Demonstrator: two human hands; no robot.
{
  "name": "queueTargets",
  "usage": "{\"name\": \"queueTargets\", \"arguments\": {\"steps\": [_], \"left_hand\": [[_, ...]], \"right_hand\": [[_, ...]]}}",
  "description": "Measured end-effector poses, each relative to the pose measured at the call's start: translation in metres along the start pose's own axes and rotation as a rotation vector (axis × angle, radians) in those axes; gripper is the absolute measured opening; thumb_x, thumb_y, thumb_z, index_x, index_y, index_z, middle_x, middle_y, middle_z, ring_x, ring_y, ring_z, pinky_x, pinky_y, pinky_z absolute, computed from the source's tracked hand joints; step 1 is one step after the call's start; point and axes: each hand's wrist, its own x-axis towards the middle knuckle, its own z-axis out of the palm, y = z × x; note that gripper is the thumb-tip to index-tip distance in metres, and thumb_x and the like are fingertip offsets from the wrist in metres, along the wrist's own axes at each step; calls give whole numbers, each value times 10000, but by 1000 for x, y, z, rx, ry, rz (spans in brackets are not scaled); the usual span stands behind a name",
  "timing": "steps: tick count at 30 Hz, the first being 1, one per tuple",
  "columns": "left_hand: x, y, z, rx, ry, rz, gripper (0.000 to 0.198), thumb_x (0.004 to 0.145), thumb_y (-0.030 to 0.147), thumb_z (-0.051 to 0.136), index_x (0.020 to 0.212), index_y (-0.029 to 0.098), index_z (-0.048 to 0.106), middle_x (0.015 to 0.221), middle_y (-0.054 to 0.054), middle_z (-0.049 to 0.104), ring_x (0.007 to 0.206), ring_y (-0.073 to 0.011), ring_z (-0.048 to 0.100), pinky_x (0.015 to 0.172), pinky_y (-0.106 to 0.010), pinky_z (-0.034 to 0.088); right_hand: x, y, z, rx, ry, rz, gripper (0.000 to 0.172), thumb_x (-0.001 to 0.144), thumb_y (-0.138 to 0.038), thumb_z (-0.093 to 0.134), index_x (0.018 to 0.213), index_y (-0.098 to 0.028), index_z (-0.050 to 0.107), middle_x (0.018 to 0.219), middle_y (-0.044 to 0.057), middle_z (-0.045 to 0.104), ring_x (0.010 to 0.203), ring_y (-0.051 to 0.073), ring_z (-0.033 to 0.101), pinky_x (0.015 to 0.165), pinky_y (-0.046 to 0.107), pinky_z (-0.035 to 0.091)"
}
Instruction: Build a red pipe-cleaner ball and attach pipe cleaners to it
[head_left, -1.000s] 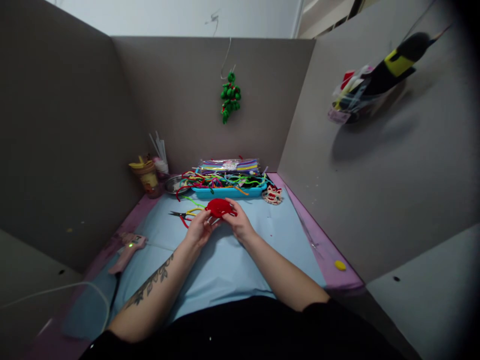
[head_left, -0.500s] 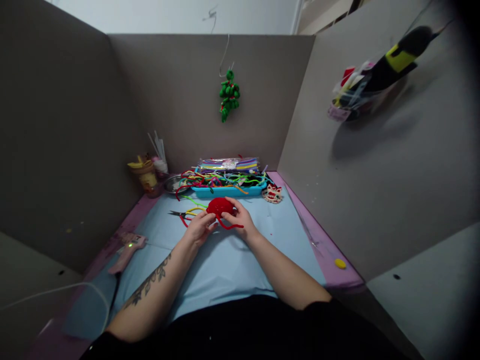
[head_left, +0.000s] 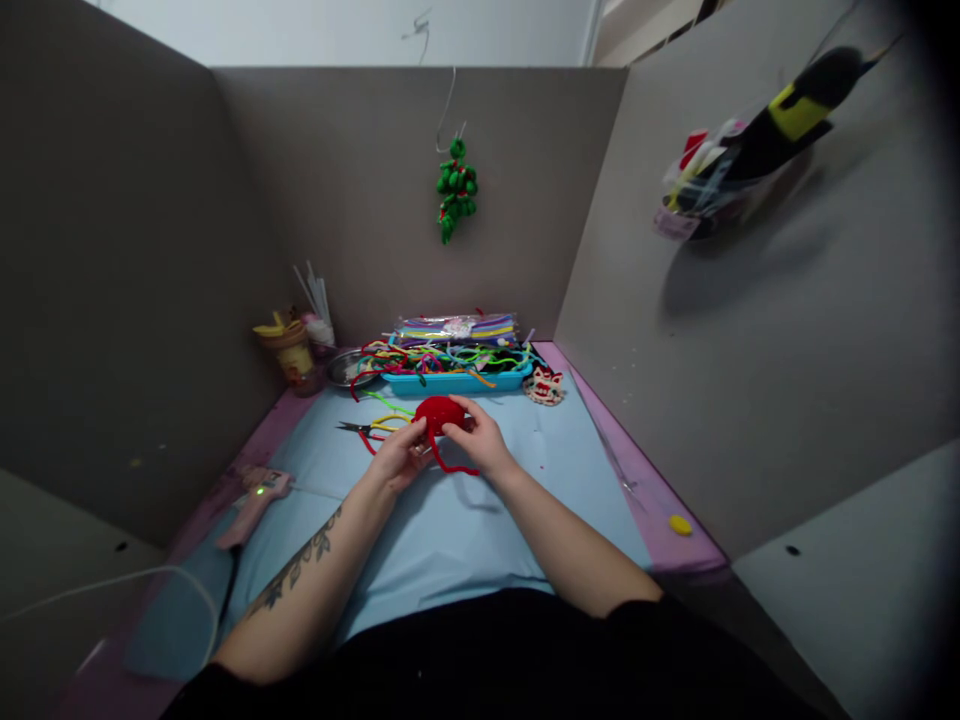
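A rounded red fuzzy piece [head_left: 441, 413], which looks made of pipe cleaner, is held between my two hands above the blue sheet. My left hand [head_left: 403, 455] grips its left edge with thumb and fingers. On the opposite side, my right hand [head_left: 482, 436] holds it, thumb in front and fingers behind. From its lower front a loose red pipe cleaner end [head_left: 450, 467] hangs down and bends to the right. Yellow-handled scissors [head_left: 367, 427] lie just left of the piece, partly covered by my left hand.
A blue tray [head_left: 457, 383] heaped with colourful pipe cleaners stands at the back. Left of it are a metal bowl [head_left: 346, 370] and a cup [head_left: 294, 360]. A pink glue gun [head_left: 255, 507] lies at the left, tweezers [head_left: 616, 462] at the right. Grey partitions enclose the table.
The loose red end has swung downward and hangs lower in front of the piece. The red piece has turned slightly; both hands stay in nearly the same place.
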Motion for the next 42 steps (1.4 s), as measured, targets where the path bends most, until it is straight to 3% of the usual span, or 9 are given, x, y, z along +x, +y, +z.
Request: {"name": "queueTargets", "arguments": {"steps": [6,10,13,15,19,23,30,35,42], "left_hand": [[0,0,6,-10,35,71,148,700,171,737,837,128,699,737,-41,713,588,-116,619,560,-216,516],[2,0,8,-8,62,219,231,642,221,791,830,122,702,750,-42,719,607,-109,623,547,-192,480],[3,-3,8,30,58,319,316,585,273,829,835,122,708,803,-56,731,706,-136,653,646,-219,492],[3,-5,7,72,50,384,340,577,299,833,846,127,715,838,-60,738,760,-153,659,717,-248,487],[4,-9,9,127,66,477,329,587,314,825,835,126,719,805,-52,735,730,-154,646,725,-265,468],[4,-10,11,37,56,460,340,576,300,830,846,134,708,819,-47,727,724,-134,638,691,-238,472],[4,-9,12,-39,72,439,329,525,291,864,728,129,662,616,18,632,501,-49,513,477,-167,374],[3,-9,12,-29,52,406,335,529,292,867,718,123,650,545,51,560,410,-12,393,384,-146,270],[0,-8,14,-17,26,402,322,533,280,865,725,122,660,598,21,616,465,-33,477,435,-154,330]], "right_hand": [[-5,-4,1,-217,62,-107,471,751,-330,665,1213,-258,608,1211,79,592,1100,221,568,926,364,480],[-10,-14,1,-281,199,-210,281,844,-385,546,1028,-211,668,1074,96,603,1048,220,566,904,362,463],[-14,-18,7,-137,43,-121,266,844,-441,540,832,-193,635,803,41,634,769,174,602,733,308,490],[-18,-18,14,-25,-59,-12,258,764,-439,641,831,-194,592,687,-5,620,624,139,577,626,269,475],[-23,-18,29,62,-3,127,364,659,-317,729,939,-212,521,584,-71,592,503,102,530,527,221,436],[-23,-15,33,90,71,128,321,665,-294,705,939,-198,567,626,-45,639,555,117,593,577,242,492],[-23,-8,33,24,131,98,339,723,-359,666,1003,-171,701,916,77,746,847,215,697,833,364,544],[-22,-8,31,-38,143,70,343,753,-363,639,1030,-177,718,957,77,752,877,235,695,860,391,539],[-21,-9,32,-8,107,68,324,715,-332,676,998,-173,684,904,64,745,826,204,683,814,345,531]]}}
